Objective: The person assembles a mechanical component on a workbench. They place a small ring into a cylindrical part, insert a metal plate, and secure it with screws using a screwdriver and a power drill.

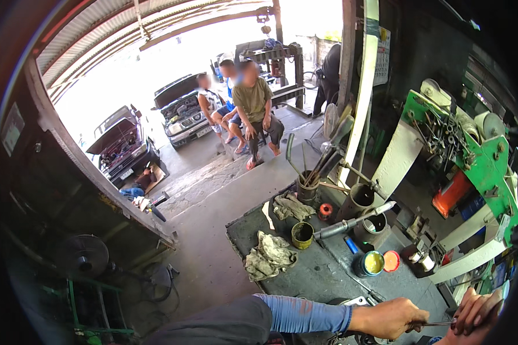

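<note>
At the lower right, my left hand (391, 318), below a blue sleeve, is closed around one end of a thin metal rod (437, 324). The rod runs across to my right hand (476, 313), whose curled fingers meet its other end. Whether those fingers also hold a small part is hidden. Under and beside my left wrist, metal parts (360, 301) show on the dark workbench (316, 276). Nearest beyond the hands stand an open can of yellow paste (374, 263) and its orange-red lid (391, 261).
The bench also carries crumpled rags (269, 256), a small yellowish can (302, 234), metal cylinders (360, 198) and a tin of tools (308, 187). A green rack (489, 167) stands right. Several people sit beyond, near a car (184, 112) with its hood up.
</note>
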{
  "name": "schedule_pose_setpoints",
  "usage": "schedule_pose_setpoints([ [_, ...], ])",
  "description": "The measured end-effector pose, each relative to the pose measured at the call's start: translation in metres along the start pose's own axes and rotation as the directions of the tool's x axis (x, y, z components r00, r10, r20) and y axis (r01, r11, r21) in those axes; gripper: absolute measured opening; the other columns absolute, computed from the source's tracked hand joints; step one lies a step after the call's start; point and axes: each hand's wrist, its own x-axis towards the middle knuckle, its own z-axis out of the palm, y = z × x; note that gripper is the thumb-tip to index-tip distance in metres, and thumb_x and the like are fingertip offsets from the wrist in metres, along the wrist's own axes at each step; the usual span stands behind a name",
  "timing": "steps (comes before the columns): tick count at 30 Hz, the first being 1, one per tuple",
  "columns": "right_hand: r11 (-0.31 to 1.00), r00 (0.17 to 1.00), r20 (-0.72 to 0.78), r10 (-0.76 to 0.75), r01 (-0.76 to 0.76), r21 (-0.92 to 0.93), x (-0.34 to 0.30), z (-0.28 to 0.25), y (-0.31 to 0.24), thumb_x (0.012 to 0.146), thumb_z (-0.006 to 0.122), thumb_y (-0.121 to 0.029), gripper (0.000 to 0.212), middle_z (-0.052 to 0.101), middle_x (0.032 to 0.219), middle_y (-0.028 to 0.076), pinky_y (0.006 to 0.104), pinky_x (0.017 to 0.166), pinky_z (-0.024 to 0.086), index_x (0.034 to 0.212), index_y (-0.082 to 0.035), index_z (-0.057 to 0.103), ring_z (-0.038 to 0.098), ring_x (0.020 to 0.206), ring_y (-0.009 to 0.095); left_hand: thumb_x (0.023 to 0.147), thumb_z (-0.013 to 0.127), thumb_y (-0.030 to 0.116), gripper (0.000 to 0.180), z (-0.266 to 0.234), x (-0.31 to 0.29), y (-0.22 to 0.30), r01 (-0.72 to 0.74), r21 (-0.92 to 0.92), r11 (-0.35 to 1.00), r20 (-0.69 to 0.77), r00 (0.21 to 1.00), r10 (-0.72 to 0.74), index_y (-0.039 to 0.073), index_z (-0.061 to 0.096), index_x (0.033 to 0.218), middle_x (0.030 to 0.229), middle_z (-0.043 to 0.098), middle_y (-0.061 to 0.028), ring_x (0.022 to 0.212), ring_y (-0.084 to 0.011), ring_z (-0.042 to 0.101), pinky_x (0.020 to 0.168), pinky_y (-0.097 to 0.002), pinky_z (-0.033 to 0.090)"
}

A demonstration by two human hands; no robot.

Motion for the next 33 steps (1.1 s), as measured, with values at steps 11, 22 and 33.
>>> schedule_pose_setpoints([
  [11, 0.949, 0.886, -0.44, -0.146, 0.001, -0.315, -0.022, -0.008, -0.005, 0.114, 0.042, -0.04, 0.04, 0.044, 0.06, 0.0, 0.0241, 0.04, 0.031, 0.093, -0.008, 0.05, 0.031, 0.041, 0.008, 0.094, 0.071, 0.008, 0.011, 0.01, 0.01, -0.007, -0.071, 0.012, 0.997, 0.002, 0.997, 0.071, 0.002, 0.068, 0.103, 0.087, 0.075, -0.0198, 0.082, -0.0418, 0.074, 0.07, -0.047, 0.057],
  [22, 0.978, 0.992, -0.11, -0.054, 0.031, -0.206, -0.01, 0.06, -0.011, 0.109, 0.047, -0.036, 0.044, 0.048, 0.053, 0.001, 0.0289, 0.046, 0.038, 0.085, -0.004, 0.065, 0.042, 0.041, 0.013, 0.095, 0.071, -0.011, 0.027, -0.055, -0.017, 0.061, 0.0, 0.193, 0.981, 0.235, 0.971, -0.046, -0.002, 0.078, 0.119, 0.108, 0.082, -0.0111, 0.095, -0.0149, 0.077, 0.086, -0.0313, 0.063],
  [33, 0.97, 0.969, -0.24, -0.056, -0.004, -0.243, -0.022, 0.076, 0.005, 0.108, 0.05, -0.035, 0.04, 0.051, 0.057, 0.003, 0.0283, 0.047, 0.039, 0.089, -0.003, 0.066, 0.045, 0.045, 0.013, 0.099, 0.067, -0.009, 0.022, -0.05, -0.036, 0.054, 0.04, 0.115, 0.993, 0.147, 0.988, -0.057, -0.003, 0.079, 0.116, 0.097, 0.081, -0.0063, 0.085, -0.0104, 0.073, 0.083, -0.028, 0.061],
])
